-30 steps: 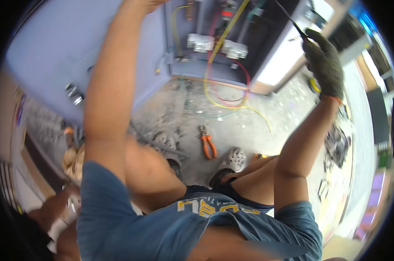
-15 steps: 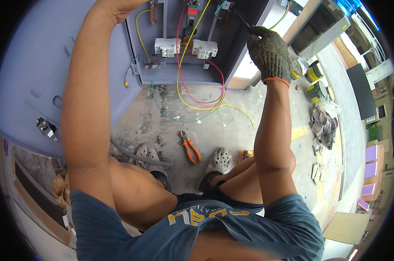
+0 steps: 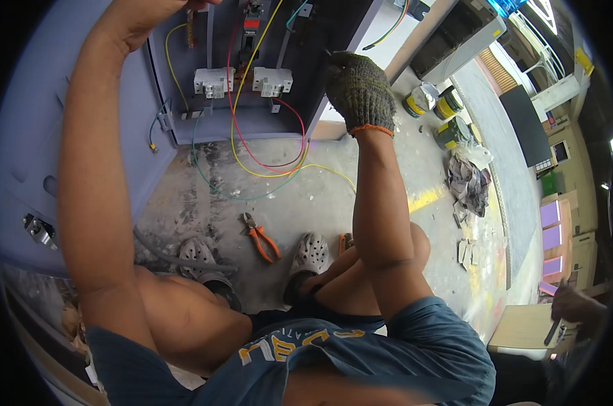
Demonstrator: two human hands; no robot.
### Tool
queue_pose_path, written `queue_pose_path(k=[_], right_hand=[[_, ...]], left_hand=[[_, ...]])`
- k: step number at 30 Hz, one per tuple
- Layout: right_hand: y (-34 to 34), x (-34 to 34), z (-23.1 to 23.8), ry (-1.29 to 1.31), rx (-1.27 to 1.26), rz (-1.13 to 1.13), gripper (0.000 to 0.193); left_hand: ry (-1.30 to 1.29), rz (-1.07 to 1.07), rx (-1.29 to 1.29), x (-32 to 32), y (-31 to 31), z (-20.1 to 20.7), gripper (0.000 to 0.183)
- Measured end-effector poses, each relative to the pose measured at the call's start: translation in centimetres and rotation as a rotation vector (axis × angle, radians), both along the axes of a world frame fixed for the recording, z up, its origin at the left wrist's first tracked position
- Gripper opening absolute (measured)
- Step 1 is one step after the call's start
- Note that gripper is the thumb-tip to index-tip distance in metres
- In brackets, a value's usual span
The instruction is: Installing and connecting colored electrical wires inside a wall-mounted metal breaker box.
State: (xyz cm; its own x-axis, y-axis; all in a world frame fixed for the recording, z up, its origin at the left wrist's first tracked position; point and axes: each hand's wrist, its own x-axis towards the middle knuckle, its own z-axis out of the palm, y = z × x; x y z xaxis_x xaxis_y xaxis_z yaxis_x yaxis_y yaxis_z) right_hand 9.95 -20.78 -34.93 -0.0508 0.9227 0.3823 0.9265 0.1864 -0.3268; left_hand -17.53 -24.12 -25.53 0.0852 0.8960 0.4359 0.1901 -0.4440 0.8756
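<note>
My bare left hand (image 3: 144, 17) is raised at the top edge, near the upper left of a grey electrical cabinet (image 3: 184, 125). Most of its fingers are cut off by the frame. On my right hand (image 3: 362, 91) is a dark knit glove with an orange cuff; it is closed at the cabinet's right side, around a thin dark-shafted tool (image 3: 329, 53) that barely shows. Between the hands, two white circuit breakers (image 3: 214, 82) sit inside the cabinet. A red wire (image 3: 303, 128), a yellow wire (image 3: 233, 125) and a green wire (image 3: 208, 186) loop down to the floor.
Orange-handled cutting pliers (image 3: 261, 240) lie on the concrete floor before my feet. The cabinet door (image 3: 29, 155) hangs at left. Paint cans (image 3: 448, 103) and crumpled plastic (image 3: 467, 183) lie to the right. Another person's hand (image 3: 577, 306) holds a dark tool at far right.
The view has shifted, so the cabinet and floor sit further left. My right hand's tool shows less of its shaft now. Another person's hand has come in at right.
</note>
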Motion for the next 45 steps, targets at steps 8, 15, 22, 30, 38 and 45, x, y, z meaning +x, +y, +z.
queue_pose_path(k=[8,15,22,30,38,45], right_hand=[[-0.7,-0.4,0.8,-0.053,0.045,0.004,0.037],[-0.5,-0.4,0.7,-0.012,-0.050,-0.025,0.040],[-1.1,-0.5,0.9,-0.005,-0.049,-0.030,0.039],[-1.2,-0.3,0.7,0.025,-0.050,-0.039,0.037],[-0.8,-0.2,0.7,0.038,-0.071,-0.032,0.038],[0.7,0.2,-1.2,0.253,-0.113,0.016,0.034]], left_hand=[[0.043,0.051,-0.021,-0.7,-0.2,0.2,0.013],[0.076,0.052,-0.003,-1.4,0.2,0.2,0.013],[0.050,0.038,-0.015,-1.3,0.0,0.2,0.013],[0.053,0.034,-0.025,-1.4,0.4,-0.1,0.012],[0.044,0.012,-0.032,-1.2,0.7,-0.3,0.012],[0.232,0.009,-0.087,-1.0,1.6,-0.6,0.019]])
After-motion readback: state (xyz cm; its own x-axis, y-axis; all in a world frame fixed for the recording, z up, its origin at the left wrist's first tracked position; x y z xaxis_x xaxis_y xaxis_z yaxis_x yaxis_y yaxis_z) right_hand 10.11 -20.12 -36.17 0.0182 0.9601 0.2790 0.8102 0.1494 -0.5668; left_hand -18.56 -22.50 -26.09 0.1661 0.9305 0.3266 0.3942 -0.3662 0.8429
